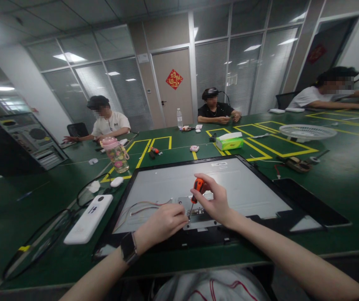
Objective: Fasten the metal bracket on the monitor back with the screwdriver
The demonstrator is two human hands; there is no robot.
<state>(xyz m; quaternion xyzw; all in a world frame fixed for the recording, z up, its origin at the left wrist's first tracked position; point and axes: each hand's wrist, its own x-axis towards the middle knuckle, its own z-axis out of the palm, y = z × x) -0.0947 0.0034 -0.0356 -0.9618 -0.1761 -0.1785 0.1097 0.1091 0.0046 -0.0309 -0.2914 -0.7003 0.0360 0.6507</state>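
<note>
A screwdriver (197, 187), orange and black, is seen near the centre of the frame, tilted, with its tip directed down onto a metal bracket (200, 225). The bracket is set on the grey back of a large flat panel (257, 192), which is laid across the lower middle. Thin wires (148, 203) are spread over the panel's left part. The bracket is partly covered by both hands. Farther left, a white device (88, 219) marked in black is placed beside the panel's frame, with a black cable (38, 251) looped at lower left. A bottle with a pink lid (119, 156) is stood beyond the panel's upper left corner; a green tissue pack (229, 143) is placed past its far edge. A dark slab (311, 202) is laid along the right side, and a round white basket (308, 132) is seen at upper right. An opened computer tower (32, 140) is stood at far left, and people are seated around the table's far side.

The screwdriver's handle is gripped by the fingers of the right hand (217, 200), with the shaft extended below them. The left hand (166, 218) is curled beside the tip; whether anything is pinched there cannot be told.
</note>
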